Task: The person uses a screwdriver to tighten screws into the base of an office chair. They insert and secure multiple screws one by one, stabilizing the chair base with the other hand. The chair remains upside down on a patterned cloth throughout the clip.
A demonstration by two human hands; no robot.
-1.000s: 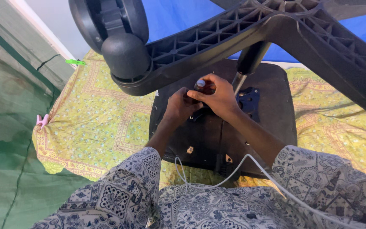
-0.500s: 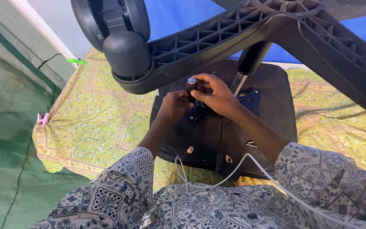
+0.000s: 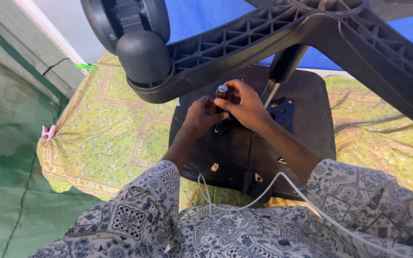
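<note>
While both hands (image 3: 225, 107) grip a dark tool (image 3: 222, 91), upturned chair seat (image 3: 307, 124) beneath

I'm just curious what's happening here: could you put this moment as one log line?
left hand: on chair mechanism plate | right hand: grips round-capped tool handle | upturned seat on yellow cloth | caster overhead

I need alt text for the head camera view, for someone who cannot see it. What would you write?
Seen from above, a person's left hand and right hand work together on the dark underside of an upturned office chair seat, the right hand gripping a small tool handle. The chair's black star base and caster loom overhead, above a yellow patterned cloth.
</note>
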